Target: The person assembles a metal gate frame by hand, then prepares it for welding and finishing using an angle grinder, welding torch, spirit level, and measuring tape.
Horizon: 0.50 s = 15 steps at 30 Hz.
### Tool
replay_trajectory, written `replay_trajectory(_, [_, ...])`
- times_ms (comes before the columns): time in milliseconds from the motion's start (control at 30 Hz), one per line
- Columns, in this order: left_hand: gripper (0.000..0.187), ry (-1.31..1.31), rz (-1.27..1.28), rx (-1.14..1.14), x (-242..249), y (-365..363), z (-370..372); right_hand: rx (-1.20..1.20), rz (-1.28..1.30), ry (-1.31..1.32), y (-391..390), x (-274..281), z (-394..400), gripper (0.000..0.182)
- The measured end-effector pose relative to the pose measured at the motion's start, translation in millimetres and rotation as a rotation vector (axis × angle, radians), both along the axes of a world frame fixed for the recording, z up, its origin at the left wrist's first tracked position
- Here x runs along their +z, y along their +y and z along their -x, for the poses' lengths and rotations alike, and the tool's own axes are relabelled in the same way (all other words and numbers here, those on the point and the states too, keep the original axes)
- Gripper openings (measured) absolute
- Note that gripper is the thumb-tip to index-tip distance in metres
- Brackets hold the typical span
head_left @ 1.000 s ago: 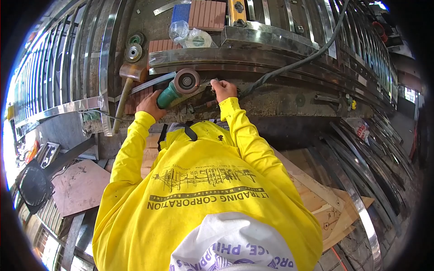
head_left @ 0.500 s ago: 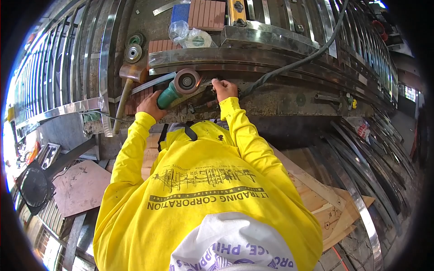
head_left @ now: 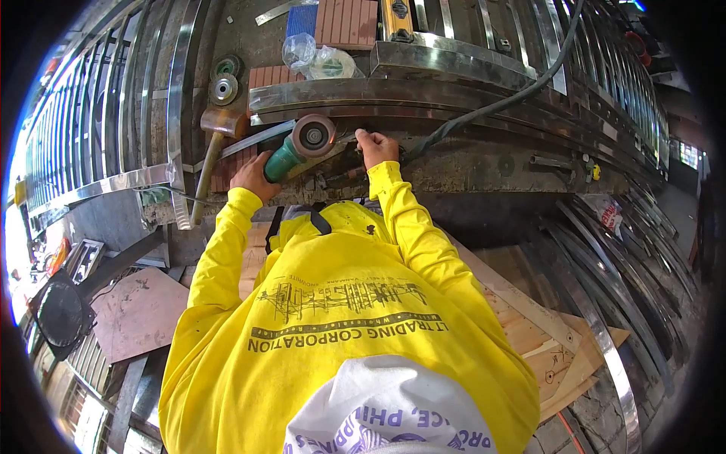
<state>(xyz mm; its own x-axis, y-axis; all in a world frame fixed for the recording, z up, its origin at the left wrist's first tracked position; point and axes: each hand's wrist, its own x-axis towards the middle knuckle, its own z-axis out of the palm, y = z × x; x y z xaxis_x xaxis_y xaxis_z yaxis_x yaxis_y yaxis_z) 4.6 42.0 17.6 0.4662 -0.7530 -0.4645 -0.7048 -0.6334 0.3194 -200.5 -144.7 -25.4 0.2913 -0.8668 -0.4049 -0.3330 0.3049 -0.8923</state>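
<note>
My left hand [head_left: 255,176] is wrapped round the green body of an angle grinder [head_left: 283,160]. The grinder's round reddish-brown disc [head_left: 313,135] faces up, with a small orange glow at its right edge. To the right of the disc, my right hand [head_left: 376,149] is closed in a pinch near a thin, dark piece too small to make out. A pale metal strip [head_left: 261,138] runs under the grinder from the left. A wooden-handled mallet [head_left: 224,122] lies left of the grinder.
Long metal bars [head_left: 333,92] lie beyond my hands. A thick dark cable [head_left: 491,110] crosses at the right. Two round discs [head_left: 224,88], a clear tape roll [head_left: 333,65] and a yellow level [head_left: 397,19] lie farther back. Wooden boards [head_left: 522,303] are at lower right.
The orange glow at the disc's right edge is smaller. Both hands have stayed almost in place, with the view shifted very slightly.
</note>
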Motion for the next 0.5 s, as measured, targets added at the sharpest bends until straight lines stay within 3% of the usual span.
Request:
replay_trajectory(100, [0.076, 0.025, 0.009, 0.026, 1, -1, 0, -0.015, 0.019, -0.039, 0, -3, -1, 0.04])
replay_trajectory(200, [0.076, 0.029, -0.008, 0.029, 5, -3, 1, 0.019, -0.127, -0.017, -2, -2, 1, 0.035])
replay_trajectory(300, [0.075, 0.044, 0.006, 0.026, 5, -3, 0, -0.022, -0.37, -0.392, -7, 0, 4, 0.026])
replay_trajectory(333, [0.075, 0.037, 0.0, 0.029, 5, -3, 1, -0.014, -0.346, -0.441, -7, 3, 5, 0.018])
replay_trajectory(500, [0.073, 0.027, 0.011, 0.024, 1, -2, 0, 0.097, -0.248, -0.354, -12, 4, 16, 0.019])
